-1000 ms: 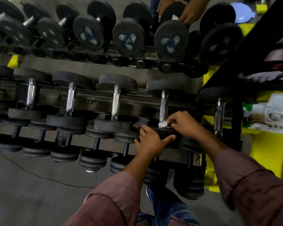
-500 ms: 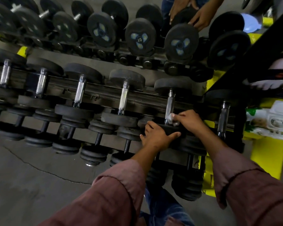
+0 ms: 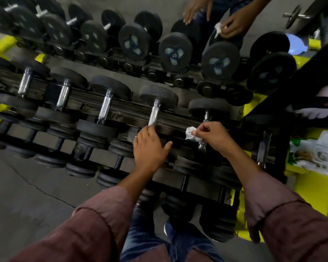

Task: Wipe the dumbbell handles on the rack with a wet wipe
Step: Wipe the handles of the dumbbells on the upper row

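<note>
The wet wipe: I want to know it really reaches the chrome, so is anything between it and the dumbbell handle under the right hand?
Nothing visible. The right hand pinches the wet wipe against the dumbbell handle, with no object between. The left hand rests on the rack beside it, clear of that handle.

I'm seeing a second person's hands (image 3: pixel 233 25) reaching in up top — and a cracked grey floor (image 3: pixel 27 195) lying below.
</note>
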The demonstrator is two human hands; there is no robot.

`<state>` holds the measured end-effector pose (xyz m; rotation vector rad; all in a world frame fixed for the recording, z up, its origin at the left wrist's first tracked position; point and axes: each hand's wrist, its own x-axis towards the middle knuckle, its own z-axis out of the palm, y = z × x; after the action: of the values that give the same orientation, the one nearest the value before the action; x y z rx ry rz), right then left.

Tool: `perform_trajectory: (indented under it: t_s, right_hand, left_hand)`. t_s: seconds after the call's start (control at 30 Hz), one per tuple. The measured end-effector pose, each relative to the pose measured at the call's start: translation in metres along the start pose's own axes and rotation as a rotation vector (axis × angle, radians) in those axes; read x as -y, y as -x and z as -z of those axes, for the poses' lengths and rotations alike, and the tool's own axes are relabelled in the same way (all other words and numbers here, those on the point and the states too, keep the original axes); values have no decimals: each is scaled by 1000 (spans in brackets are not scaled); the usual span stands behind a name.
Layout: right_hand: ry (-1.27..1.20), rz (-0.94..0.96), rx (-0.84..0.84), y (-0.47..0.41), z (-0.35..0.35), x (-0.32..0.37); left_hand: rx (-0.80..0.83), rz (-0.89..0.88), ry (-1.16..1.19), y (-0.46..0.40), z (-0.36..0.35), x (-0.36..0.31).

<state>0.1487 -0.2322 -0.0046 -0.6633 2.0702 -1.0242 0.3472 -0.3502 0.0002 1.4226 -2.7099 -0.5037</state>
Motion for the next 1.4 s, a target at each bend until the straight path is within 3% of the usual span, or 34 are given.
perform_trajectory:
  t_s: [0.13, 0.37, 0.57, 0.83, 0.97, 1.4]
  right_hand:
    - [-65, 22, 41, -9, -21, 28]
    - [118, 76, 66, -28, -69, 54]
    - [244, 98, 47, -45, -106, 67]
    - [533, 154, 194, -54, -139, 80]
    - [658, 173, 274, -54, -143, 87]
    - [895, 152, 303, -56, -145, 98]
  left_hand:
    - [130, 130, -7, -16, 4, 35]
    - [413, 250, 129, -42, 7, 68]
    - [425, 239, 150, -40, 9, 68]
    - [509, 196, 149, -48, 12, 75]
    - [583, 170, 141, -53, 14, 79]
    - [625, 129, 146, -54, 17, 84]
